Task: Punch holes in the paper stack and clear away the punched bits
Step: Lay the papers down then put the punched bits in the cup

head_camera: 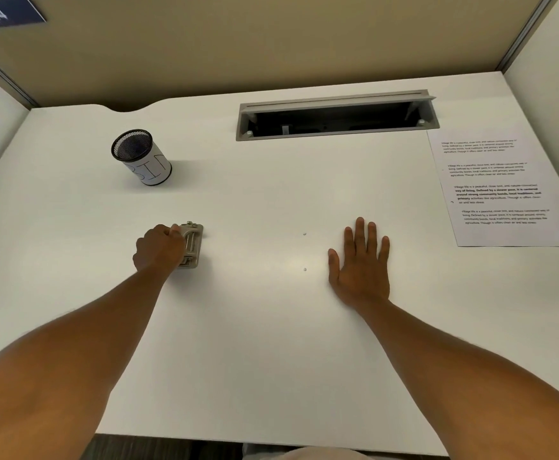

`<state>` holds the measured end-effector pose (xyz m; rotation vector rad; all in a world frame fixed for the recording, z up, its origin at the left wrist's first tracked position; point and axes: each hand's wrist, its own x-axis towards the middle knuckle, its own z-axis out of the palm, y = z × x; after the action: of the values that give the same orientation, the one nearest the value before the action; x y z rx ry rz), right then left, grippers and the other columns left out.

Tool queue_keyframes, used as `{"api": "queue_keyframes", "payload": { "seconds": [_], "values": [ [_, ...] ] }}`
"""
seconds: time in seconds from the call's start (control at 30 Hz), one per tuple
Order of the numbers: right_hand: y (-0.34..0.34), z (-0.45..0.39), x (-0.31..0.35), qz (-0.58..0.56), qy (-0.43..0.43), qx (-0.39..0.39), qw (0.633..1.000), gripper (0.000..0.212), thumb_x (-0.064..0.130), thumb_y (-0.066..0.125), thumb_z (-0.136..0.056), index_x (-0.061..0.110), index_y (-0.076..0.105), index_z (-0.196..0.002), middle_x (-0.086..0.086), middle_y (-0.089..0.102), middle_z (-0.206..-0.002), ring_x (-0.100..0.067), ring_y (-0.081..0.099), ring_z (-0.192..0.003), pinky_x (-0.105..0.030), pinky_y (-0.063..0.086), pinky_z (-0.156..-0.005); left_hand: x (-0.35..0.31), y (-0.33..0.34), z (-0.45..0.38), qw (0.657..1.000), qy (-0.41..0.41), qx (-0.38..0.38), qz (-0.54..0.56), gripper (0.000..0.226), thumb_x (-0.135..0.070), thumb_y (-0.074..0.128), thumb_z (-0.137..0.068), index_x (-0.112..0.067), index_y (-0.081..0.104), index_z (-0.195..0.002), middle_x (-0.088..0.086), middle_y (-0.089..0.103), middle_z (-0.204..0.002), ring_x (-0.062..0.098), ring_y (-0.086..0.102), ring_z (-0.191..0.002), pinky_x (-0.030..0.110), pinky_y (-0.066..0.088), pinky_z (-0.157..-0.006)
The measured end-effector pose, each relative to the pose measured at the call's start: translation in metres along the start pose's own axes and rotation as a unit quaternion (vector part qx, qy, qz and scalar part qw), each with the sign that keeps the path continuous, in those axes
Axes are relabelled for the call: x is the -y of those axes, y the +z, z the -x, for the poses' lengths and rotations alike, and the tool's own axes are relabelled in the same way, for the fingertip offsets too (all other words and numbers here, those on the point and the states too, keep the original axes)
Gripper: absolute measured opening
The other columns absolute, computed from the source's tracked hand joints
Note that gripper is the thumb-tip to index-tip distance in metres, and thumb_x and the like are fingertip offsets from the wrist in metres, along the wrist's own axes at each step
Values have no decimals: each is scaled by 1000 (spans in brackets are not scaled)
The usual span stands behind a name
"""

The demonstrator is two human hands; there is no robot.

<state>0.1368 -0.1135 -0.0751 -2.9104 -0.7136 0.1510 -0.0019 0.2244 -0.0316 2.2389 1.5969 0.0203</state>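
My left hand is closed around the left side of a small metal hole punch that rests on the white desk. My right hand lies flat on the desk, palm down, fingers spread, holding nothing. Two tiny round punched bits lie between the hands: one bit farther off, the other bit nearer, just left of my right thumb. The printed paper stack lies at the desk's right edge, with small hole marks near its left margin.
A black mesh cup wrapped in a white label reading "BIN" stands at the back left. An open grey cable hatch is set in the desk at the back. Partition walls enclose the desk on three sides.
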Motion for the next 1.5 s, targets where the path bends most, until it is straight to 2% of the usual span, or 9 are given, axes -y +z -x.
{"api": "queue_keyframes", "payload": {
  "seconds": [0.2, 0.3, 0.43, 0.6, 0.73, 0.87, 1.13, 1.27, 1.5],
  "values": [
    [-1, -3, 0, -13, -7, -1, 1000, 61, 46, 26, -98, 13, 30, -149, -14, 11, -162, -33, 4, -150, -55, 2, -119, 2, 4, 14, 987, 39, -136, 80, 32, -46, 51, -90, -20, 55, -109, 4, 61, -113, 31, 49, -117, 48, 38, -93],
    [-6, -6, 3, -25, -9, -27, 999, 52, 42, 37, -96, 12, 48, -137, -15, 33, -153, -34, 27, -142, -53, 15, -116, -5, 8, 24, 974, 105, -172, 103, 26, -42, 55, -89, -22, 55, -105, 3, 61, -106, 30, 50, -110, 45, 40, -88],
    [-16, -16, 11, -44, -37, -60, 997, 33, 33, 49, -90, 12, 60, -113, -8, 54, -122, -31, 48, -108, -41, 37, -87, -21, 19, 48, 959, 226, -126, 116, 6, -35, 54, -91, -31, 55, -95, -10, 56, -90, 19, 48, -97, 36, 42, -78],
    [-22, -23, 26, -159, -46, -24, 986, 24, 22, 56, -89, 9, 65, -107, -9, 55, -109, -29, 49, -104, -38, 44, -82, -34, 41, 81, 929, 349, -37, 119, 7, -30, 64, -91, -32, 57, -92, -14, 55, -82, 14, 52, -90, 26, 38, -83],
    [-22, -27, 32, -198, -51, 3, 979, 21, 21, 56, -90, 11, 68, -104, -6, 56, -107, -27, 50, -104, -35, 44, -84, -50, 56, 104, 925, 361, 36, 112, 6, -38, 64, -89, -33, 61, -90, -15, 58, -84, 7, 49, -86, 26, 44, -69],
    [-26, -36, 38, -209, -32, 49, 976, 27, 27, 55, -92, 18, 66, -115, -5, 54, -113, -24, 49, -110, -36, 43, -90, -60, 66, 119, 925, 361, 70, 96, 13, -47, 63, -86, -35, 64, -88, -17, 60, -86, 1, 50, -85, 22, 42, -69],
    [-33, -54, 48, -209, -8, 91, 974, 27, 28, 56, -92, 17, 68, -114, -7, 55, -116, -25, 54, -110, -38, 49, -90, -70, 76, 137, 924, 338, 143, 108, 30, -60, 72, -74, -41, 67, -97, -22, 59, -91, -12, 51, -87, 14, 41, -73],
    [-33, -54, 52, -209, -10, 84, 974, 26, 25, 56, -93, 15, 69, -113, -8, 56, -117, -25, 54, -110, -38, 49, -90, -71, 77, 139, 924, 334, 148, 114, 37, -59, 77, -70, -40, 68, -100, -21, 60, -95, -7, 53, -88, 18, 45, -78],
    [-36, -55, 57, -199, -1, 65, 978, 24, 9, 51, -89, 10, 73, -96, -9, 59, -105, -28, 59, -97, -31, 47, -74, -73, 76, 143, 924, 333, 144, 120, 32, -57, 77, -71, -42, 70, -99, -19, 61, -93, 0, 56, -92, 30, 49, -85]
  ]
}}
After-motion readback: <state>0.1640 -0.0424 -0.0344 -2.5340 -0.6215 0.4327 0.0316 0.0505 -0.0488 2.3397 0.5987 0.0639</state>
